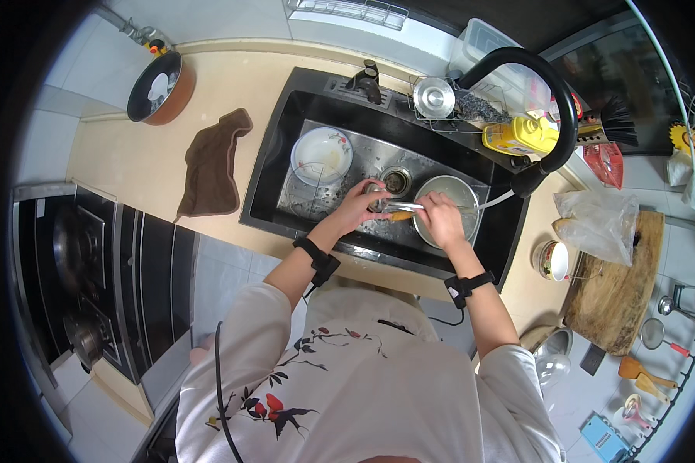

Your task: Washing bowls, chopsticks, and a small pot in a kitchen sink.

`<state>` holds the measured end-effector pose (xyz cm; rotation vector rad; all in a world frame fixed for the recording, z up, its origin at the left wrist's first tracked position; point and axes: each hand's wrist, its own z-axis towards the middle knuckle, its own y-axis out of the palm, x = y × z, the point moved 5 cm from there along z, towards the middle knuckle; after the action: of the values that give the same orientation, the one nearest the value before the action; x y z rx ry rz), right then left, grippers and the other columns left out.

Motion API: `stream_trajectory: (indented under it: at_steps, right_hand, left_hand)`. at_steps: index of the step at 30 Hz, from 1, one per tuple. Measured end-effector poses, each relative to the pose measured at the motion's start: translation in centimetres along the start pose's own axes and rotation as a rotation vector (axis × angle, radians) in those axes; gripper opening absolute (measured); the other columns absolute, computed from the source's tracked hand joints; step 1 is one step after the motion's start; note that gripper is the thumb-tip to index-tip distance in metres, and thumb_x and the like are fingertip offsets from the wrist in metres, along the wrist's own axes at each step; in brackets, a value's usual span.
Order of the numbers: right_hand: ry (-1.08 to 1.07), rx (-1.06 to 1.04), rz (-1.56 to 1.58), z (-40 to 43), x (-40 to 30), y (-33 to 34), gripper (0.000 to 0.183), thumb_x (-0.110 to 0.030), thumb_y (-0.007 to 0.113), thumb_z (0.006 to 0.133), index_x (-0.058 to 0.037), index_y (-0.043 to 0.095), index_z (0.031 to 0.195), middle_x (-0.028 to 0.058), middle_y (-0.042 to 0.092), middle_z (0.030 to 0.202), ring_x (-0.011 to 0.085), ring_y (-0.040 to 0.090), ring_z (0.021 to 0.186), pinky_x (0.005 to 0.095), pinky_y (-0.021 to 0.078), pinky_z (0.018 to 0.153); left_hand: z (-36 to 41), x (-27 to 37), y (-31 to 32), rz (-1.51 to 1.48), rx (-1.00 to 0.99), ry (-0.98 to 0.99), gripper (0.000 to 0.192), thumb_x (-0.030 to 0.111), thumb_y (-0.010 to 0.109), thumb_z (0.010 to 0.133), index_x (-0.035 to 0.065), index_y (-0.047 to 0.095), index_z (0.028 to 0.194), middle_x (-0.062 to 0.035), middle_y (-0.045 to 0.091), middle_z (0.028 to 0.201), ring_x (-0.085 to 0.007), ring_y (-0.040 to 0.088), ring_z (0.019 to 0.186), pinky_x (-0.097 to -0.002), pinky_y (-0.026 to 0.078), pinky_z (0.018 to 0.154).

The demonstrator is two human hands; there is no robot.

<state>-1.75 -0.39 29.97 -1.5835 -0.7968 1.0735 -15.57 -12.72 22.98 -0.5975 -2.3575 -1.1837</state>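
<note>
Over the black sink [260, 168], my left hand [356, 208] grips a small metal piece [375, 197], whose exact kind I cannot tell. My right hand [441, 219] holds slender metal utensils [402, 205] that reach across to my left hand. A brownish-yellow item [402, 216] lies just under them between my hands. Beneath my right hand, a round bowl [469, 188] sits in the sink while a thin stream of water runs from the black faucet [527, 180]. A white patterned bowl [318, 151] is at the sink's left, by a wire rack [310, 194]. The drain [395, 181] is between the bowls.
Left on the counter are a brown cloth [211, 168] and a copper-coloured pot [176, 95]. Behind the sink stand a yellow bottle [509, 138] and a wire caddy [463, 124]. To the right are a cup [550, 260], a plastic bag [599, 223] and a wooden cutting board [614, 289].
</note>
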Motion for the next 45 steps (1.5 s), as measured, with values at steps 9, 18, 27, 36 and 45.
stream_trajectory:
  at_steps: [9,18,27,36,45]
  right_hand:
    - [0.053,-0.255,0.201,-1.1,0.0,1.8,0.04,-0.046,0.059,0.086,-0.0098,0.061,0.104,0.0173,0.067,0.084,0.0378,0.064,0.079,0.0461,0.0513,0.07]
    - [0.262,-0.19,0.309,-2.9,1.6,1.5,0.033,-0.041,0.054,0.091,-0.0113,0.058,0.106,0.0201,0.066,0.084,0.0397,0.063,0.081,0.0474,0.0489,0.068]
    - [0.325,0.045,1.085,-1.6,2.2,6.0,0.027,-0.022,0.051,0.096,-0.0015,0.06,0.112,0.0083,0.066,0.082,0.0178,0.06,0.074,0.0312,0.0471,0.072]
    - [0.331,-0.059,1.254,0.3,0.6,6.3,0.024,-0.015,0.054,0.096,0.0004,0.059,0.114,-0.0034,0.06,0.087,0.0033,0.047,0.072,0.0187,0.0383,0.064]
    - [0.512,-0.137,1.326,0.3,0.0,5.7,0.015,-0.015,0.054,0.096,-0.002,0.059,0.093,0.0007,0.061,0.079,0.0058,0.054,0.066,0.0212,0.0439,0.059]
  left_hand:
    - [1.6,-1.5,-0.4,0.0,0.006,-0.227,0.028,0.023,0.062,0.089,0.0031,0.053,0.106,-0.0116,0.056,0.106,-0.0217,0.061,0.1,-0.0448,0.057,0.081]
    - [3.0,-0.7,3.9,0.103,-0.091,-0.133,0.046,0.038,0.06,0.091,0.0052,0.048,0.119,-0.0116,0.055,0.118,-0.0216,0.056,0.112,-0.0413,0.05,0.091]
    - [4.6,-4.1,3.7,0.018,-0.023,0.043,0.03,0.022,0.051,0.097,0.0023,0.053,0.119,-0.0126,0.06,0.117,-0.0197,0.058,0.111,-0.0331,0.047,0.097]
    - [3.0,-2.1,2.1,-0.12,-0.097,0.139,0.039,0.024,0.052,0.097,-0.0048,0.05,0.122,-0.0158,0.056,0.124,-0.0226,0.054,0.117,-0.0352,0.044,0.101]
    - [2.5,-1.2,2.7,-0.104,-0.173,0.131,0.036,0.019,0.045,0.1,-0.0061,0.048,0.125,-0.0155,0.054,0.127,-0.024,0.053,0.119,-0.0368,0.042,0.103]
